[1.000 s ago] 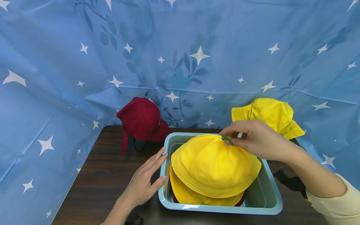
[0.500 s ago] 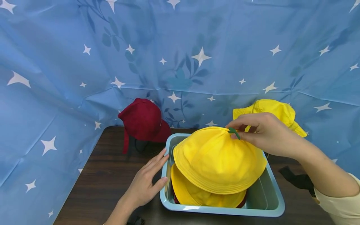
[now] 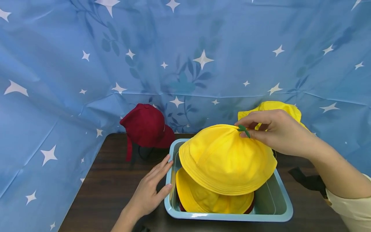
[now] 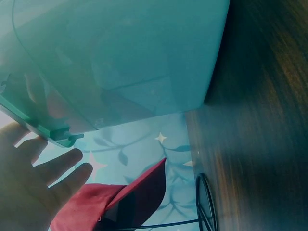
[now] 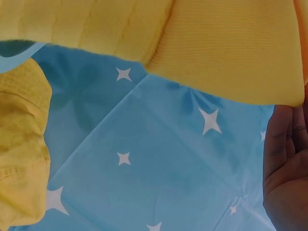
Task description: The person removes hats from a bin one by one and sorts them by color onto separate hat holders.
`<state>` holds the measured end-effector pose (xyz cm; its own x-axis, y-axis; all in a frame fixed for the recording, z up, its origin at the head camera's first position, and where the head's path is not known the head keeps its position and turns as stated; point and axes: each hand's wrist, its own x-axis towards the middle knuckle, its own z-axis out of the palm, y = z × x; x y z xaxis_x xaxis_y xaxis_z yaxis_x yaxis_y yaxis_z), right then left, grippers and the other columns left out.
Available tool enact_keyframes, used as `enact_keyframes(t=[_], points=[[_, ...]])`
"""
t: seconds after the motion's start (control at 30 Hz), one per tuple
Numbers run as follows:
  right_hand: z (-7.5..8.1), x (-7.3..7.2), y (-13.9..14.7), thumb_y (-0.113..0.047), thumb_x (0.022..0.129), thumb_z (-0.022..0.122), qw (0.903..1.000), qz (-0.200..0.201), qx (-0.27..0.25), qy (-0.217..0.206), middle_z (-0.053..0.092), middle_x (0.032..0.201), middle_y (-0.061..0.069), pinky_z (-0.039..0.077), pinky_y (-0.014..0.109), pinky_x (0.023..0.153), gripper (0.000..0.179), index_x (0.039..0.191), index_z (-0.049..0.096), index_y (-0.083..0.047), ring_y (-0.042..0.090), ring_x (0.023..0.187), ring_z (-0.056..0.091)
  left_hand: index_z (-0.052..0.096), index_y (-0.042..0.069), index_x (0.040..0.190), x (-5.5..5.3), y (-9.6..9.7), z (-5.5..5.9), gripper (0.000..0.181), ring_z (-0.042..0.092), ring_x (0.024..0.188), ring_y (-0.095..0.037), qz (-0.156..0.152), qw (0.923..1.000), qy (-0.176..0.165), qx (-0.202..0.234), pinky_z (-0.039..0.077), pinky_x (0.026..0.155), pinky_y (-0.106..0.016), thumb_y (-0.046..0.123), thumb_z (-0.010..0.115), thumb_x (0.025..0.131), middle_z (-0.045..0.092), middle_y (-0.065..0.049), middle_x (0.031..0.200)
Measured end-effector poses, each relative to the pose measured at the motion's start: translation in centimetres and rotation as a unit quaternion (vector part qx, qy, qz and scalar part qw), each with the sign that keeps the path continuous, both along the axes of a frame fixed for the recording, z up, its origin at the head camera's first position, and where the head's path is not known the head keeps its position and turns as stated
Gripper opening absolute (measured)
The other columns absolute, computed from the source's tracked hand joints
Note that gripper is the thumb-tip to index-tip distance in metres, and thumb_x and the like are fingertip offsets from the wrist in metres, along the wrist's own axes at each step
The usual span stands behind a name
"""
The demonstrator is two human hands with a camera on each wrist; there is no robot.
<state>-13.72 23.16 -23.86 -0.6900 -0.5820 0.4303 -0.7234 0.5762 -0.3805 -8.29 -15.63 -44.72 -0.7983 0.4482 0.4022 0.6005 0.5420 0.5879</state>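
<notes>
By the top of its crown, next to a green leaf-shaped tab (image 3: 244, 130), my right hand (image 3: 276, 133) pinches a yellow bucket hat (image 3: 227, 158). The hat hangs tilted over a light blue plastic bin (image 3: 229, 217). Below it in the bin lies another yellow hat (image 3: 208, 199), partly covered, with a dark red edge showing beneath. My left hand (image 3: 149, 190) has its fingers extended against the bin's left rim. The left wrist view has the bin's outer wall (image 4: 130, 62) beside those fingers. In the right wrist view, the held hat's brim (image 5: 226, 53) fills the top.
A dark red cap (image 3: 146, 125) sits on a black wire stand (image 4: 204, 202) at the back left of the dark wooden table (image 3: 95, 193). Behind my right hand is a further yellow hat (image 3: 285, 108). A blue star-patterned cloth (image 3: 185, 48) hangs behind the table.
My right hand has raised the yellow bucket hat upward and slightly to the right. More of the yellow hat underneath shows. The left hand has stayed at the bin's rim.
</notes>
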Motion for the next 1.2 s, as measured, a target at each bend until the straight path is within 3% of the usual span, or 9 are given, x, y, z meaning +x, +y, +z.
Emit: enact_keyframes(t=[0.4,0.73,0.93,1.2], points=[[1.3,-0.2,0.9,0.016,0.08,0.079,0.9994,-0.024,0.01,0.023,0.071,0.095,-0.013,0.053,0.014,0.069,0.044,0.113,0.08,-0.014,0.001,0.083,0.062,0.044,0.011,0.16,0.1,0.0,0.0,0.064,0.044,0.148,-0.024,0.002,1.0,0.004,0.003,0.047,0.109,-0.059,0.018,0.066,0.1,0.032,-0.003,0.17],[2.5,-0.4,1.6,0.013,0.084,0.078,0.9967,-0.073,0.028,0.022,0.074,0.095,-0.008,0.051,0.012,0.069,0.041,0.114,0.08,-0.016,0.0,0.083,0.061,0.044,0.011,0.16,0.2,0.0,-0.1,0.062,0.045,0.148,-0.024,0.002,1.0,0.001,0.0,0.047,0.108,-0.06,0.023,0.063,0.102,0.033,-0.003,0.17],[2.7,-0.7,1.9,0.015,0.084,0.077,0.9968,-0.074,0.02,0.023,0.075,0.095,-0.005,0.051,0.011,0.069,0.041,0.115,0.08,-0.012,0.0,0.083,0.062,0.044,0.011,0.16,0.2,-0.1,-0.3,0.062,0.045,0.148,-0.024,0.001,1.0,-0.001,0.0,0.047,0.108,-0.059,0.023,0.063,0.102,0.032,-0.002,0.17],[3.4,-0.9,2.2,0.016,0.085,0.076,0.9931,-0.117,0.002,0.004,0.074,0.094,-0.002,0.049,0.009,0.069,0.039,0.114,0.081,-0.01,0.001,0.079,0.062,0.044,0.012,0.16,0.1,-0.1,-0.1,0.062,0.044,0.148,-0.024,0.0,1.0,-0.006,0.002,0.048,0.108,-0.059,0.021,0.063,0.102,0.032,-0.002,0.17]])
